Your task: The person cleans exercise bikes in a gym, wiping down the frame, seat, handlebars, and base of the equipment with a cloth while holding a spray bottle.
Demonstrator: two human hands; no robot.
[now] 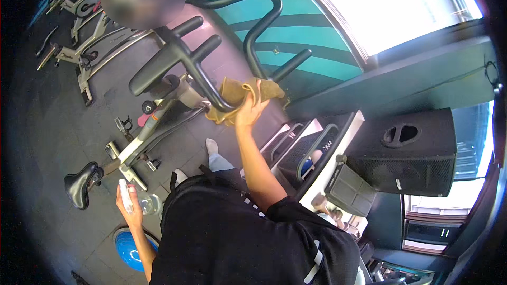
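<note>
My right hand grips a brownish-yellow cloth. The cloth is pressed around the curved near end of the black handlebar on a stationary spin bike. In my left hand is a clear spray bottle with a white trigger head, held low beside my body. Close by that hand is the bike's black saddle. The bike's light-coloured frame runs between saddle and handlebar, with pedals on both sides.
More spin bikes stand at upper left. A blue balance trainer lies on the dark floor below my left hand. To the right are a rack with black baskets and a large black loudspeaker. A blurred patch covers part of the top.
</note>
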